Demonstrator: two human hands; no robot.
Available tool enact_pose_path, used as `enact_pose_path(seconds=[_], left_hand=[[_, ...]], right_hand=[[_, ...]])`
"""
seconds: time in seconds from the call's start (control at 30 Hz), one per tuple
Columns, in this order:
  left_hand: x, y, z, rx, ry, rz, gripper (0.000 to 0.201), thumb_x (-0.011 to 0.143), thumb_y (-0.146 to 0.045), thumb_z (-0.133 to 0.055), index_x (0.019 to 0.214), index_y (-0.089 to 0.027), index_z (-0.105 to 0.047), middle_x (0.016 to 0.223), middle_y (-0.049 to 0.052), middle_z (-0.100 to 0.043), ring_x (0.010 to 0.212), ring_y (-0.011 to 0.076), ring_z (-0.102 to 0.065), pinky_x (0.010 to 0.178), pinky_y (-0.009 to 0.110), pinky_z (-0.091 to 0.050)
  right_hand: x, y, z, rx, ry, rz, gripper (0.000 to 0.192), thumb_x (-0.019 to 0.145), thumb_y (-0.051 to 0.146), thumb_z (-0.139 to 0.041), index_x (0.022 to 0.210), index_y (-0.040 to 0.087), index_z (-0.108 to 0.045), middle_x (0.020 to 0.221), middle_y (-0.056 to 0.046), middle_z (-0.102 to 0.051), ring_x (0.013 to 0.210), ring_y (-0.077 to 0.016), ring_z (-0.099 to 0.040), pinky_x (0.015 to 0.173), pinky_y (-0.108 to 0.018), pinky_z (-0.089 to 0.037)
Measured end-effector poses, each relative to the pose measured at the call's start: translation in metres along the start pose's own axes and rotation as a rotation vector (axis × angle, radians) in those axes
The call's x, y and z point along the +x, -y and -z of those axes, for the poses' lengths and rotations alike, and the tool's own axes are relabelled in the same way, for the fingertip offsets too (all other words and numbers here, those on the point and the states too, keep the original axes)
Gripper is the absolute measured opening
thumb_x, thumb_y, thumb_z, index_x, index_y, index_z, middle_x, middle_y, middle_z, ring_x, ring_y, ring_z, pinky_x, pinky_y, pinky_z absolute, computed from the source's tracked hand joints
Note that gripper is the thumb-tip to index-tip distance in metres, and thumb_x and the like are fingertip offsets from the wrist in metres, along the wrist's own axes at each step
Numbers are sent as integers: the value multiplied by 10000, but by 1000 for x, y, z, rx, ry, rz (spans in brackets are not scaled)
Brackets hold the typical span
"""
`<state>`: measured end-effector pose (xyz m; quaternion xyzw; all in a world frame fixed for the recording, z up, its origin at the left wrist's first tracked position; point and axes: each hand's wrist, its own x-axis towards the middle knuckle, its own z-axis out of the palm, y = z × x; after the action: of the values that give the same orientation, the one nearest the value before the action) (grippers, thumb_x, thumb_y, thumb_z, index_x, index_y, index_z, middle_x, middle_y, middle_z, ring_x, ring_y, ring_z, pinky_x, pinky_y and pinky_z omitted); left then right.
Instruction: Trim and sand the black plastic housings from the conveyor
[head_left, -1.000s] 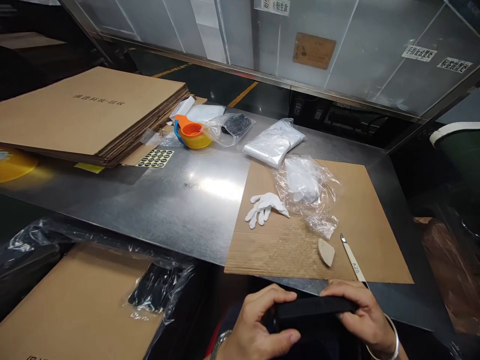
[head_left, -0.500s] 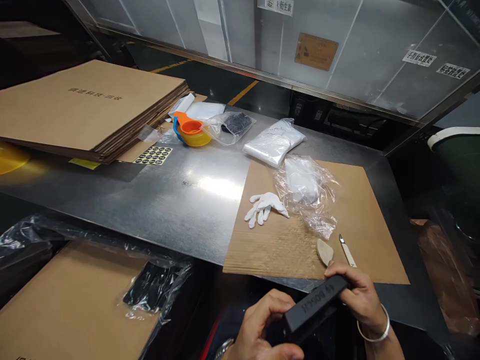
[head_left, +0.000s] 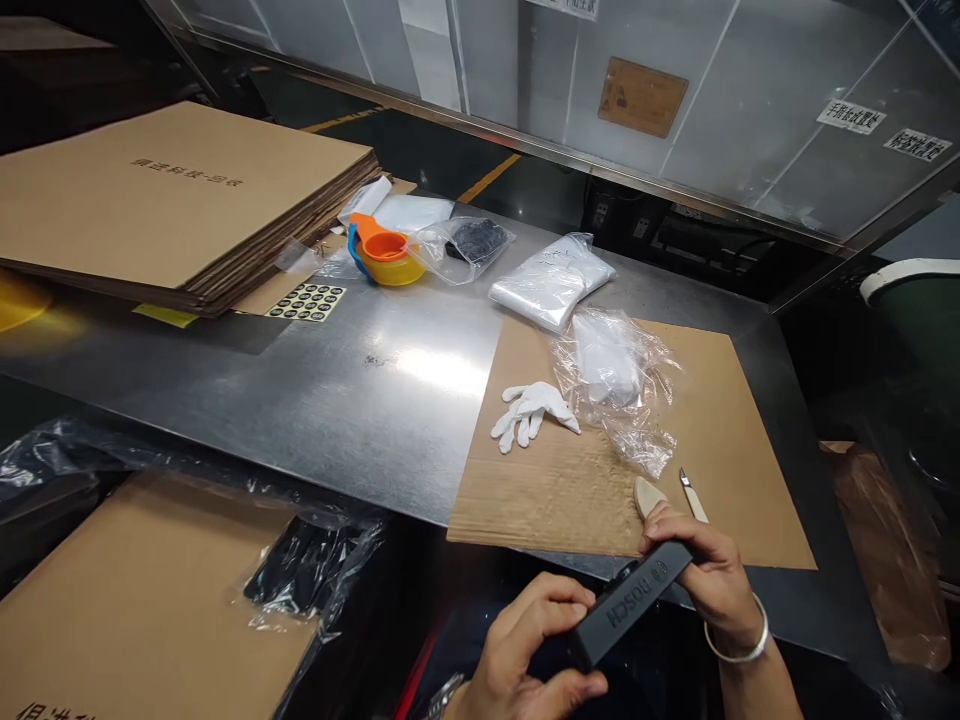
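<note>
1. Below the near edge of the worktop (head_left: 360,400): black Bosch case (head_left: 626,605) pinched at both ends, tilted with its lettered face up toward the camera, likely so the print could be read.
2. Left hand (head_left: 536,650) closed around the lower end, thumb under, fingers curled over the top; right hand (head_left: 709,575) clamped on the upper end, fingertips pressed onto the edge, a bangle (head_left: 739,645) at the wrist.
3. Just beyond the right hand: pale wedge-shaped piece (head_left: 646,494) and a thin knife (head_left: 691,494), both lying on a cardboard sheet (head_left: 720,440) apparently spread as a cutting mat to spare the metal.
4. Farther up the sheet: white glove (head_left: 534,408) lying flat, crumpled clear bag (head_left: 622,385) beside it, sealed white packet (head_left: 551,282) past the sheet's edge.
5. Far left: orange and yellow cups (head_left: 384,258) nested, sticker sheet (head_left: 307,301), stack of flat cartons (head_left: 180,195) kept well apart from the hands.
</note>
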<state>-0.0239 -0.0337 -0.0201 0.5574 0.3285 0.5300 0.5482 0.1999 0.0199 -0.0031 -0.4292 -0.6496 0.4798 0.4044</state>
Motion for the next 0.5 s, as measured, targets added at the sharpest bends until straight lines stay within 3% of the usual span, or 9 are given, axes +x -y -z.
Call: enact_pose_path(seconds=[0.23,0.33,0.43,0.5], left_hand=[[1,-5,1,14,-26,-7,538,638,4,-688,1082,-289,-611,978,122,-661,868,253,-618,757,383,-481],[2,3,1,52,-35,52,372,628,-73,-720,957,-232,-651,904,106,-676,826,237,-609,745,363,-473],[4,22,-5,-16,-123,349,162,666,-230,-721,797,-173,-644,708,52,-649,631,151,-570,576,259,-457],[7,37,-11,-215,-245,614,214,685,-333,-707,713,-152,-596,579,-6,-572,509,95,-515,439,187,-398]], right_hand=[[4,-3,2,-4,13,16,133,837,304,-558,925,256,-645,734,-33,-634,705,-177,-565,676,-344,-479],[7,-5,0,-72,-5,-74,148,828,308,-561,933,238,-638,744,-27,-624,705,-166,-577,652,-300,-489],[16,-10,-5,-229,-62,-202,210,820,332,-549,976,214,-624,857,-37,-647,764,-167,-610,659,-264,-501],[26,-16,-8,-313,-82,-223,268,821,354,-536,1021,193,-613,893,-45,-660,787,-172,-621,661,-257,-505]])
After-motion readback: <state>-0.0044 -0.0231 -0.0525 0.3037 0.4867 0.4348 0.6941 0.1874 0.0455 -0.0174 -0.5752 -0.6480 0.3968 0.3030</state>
